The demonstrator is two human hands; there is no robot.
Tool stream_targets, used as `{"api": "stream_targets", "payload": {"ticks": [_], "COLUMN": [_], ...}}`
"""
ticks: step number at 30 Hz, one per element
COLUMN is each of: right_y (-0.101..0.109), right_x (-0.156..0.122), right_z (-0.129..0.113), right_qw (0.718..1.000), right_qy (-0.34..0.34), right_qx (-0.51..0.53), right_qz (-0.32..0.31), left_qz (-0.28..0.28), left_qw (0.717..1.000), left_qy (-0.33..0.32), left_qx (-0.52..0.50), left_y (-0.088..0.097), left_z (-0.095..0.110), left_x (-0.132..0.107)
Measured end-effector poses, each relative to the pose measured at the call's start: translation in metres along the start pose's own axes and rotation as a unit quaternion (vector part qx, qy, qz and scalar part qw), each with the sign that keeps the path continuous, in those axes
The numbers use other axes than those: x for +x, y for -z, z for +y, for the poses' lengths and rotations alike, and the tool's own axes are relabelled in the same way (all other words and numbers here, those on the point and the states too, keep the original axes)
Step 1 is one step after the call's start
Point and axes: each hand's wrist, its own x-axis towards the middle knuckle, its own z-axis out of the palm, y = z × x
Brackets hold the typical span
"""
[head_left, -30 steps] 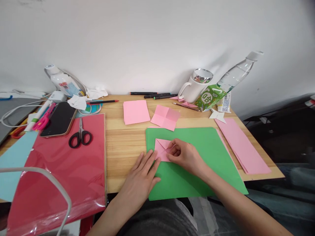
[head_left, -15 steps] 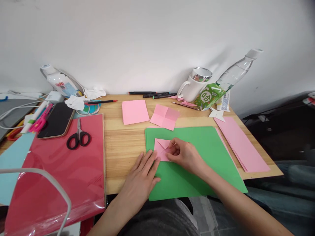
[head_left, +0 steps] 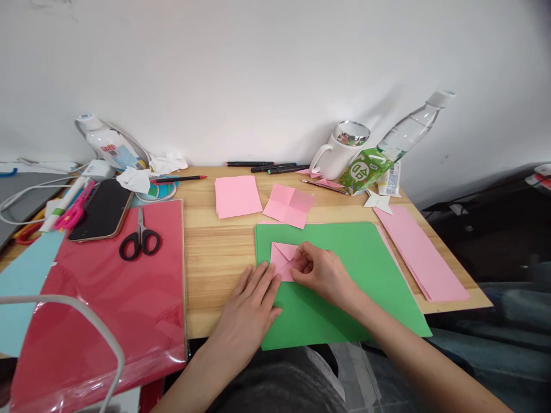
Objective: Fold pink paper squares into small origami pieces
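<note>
A small folded pink paper point(head_left: 282, 255) with diagonal creases lies on a stack of green paper point(head_left: 344, 310). My left hand point(head_left: 253, 298) rests flat, fingers stretched out, with its fingertips on the paper's lower left corner. At the paper's right side, my right hand point(head_left: 321, 269) pinches a flap between thumb and forefinger and hides that end. Just behind the green stack lies a creased pink square point(head_left: 289, 205), and to its left is a pile of pink squares point(head_left: 238, 197).
Black scissors point(head_left: 140, 238) and a phone point(head_left: 102, 210) lie on a red paper pack point(head_left: 116, 304) at left. Markers point(head_left: 279, 168), a white mug point(head_left: 340, 155), a green carton point(head_left: 364, 171) and a bottle point(head_left: 411, 135) line the wall. Pink strips point(head_left: 422, 252) lie at right.
The view has shifted very slightly. Both hands keep almost the same places on the folded pink paper.
</note>
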Motion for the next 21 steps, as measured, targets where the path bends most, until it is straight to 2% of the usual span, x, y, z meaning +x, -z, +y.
{"api": "stream_targets", "payload": {"ticks": [4,12,21], "right_y": [-0.0039,-0.0072,-0.0084], "right_x": [-0.0055,-0.0088,-0.0066], "right_z": [-0.0017,0.0023,0.0026], "right_qw": [0.998,0.998,0.995], "right_qy": [0.031,0.042,0.060], "right_qx": [-0.053,-0.036,-0.064], "right_qz": [0.021,0.039,0.045], "left_qz": [-0.015,-0.006,0.001], "left_qw": [1.000,1.000,0.999], "left_qy": [0.000,-0.015,-0.041], "left_qx": [0.007,0.000,0.012], "left_y": [0.0021,0.0008,-0.0030], "left_z": [0.0025,0.0075,0.0047], "left_x": [0.0048,0.0084,0.0070]}}
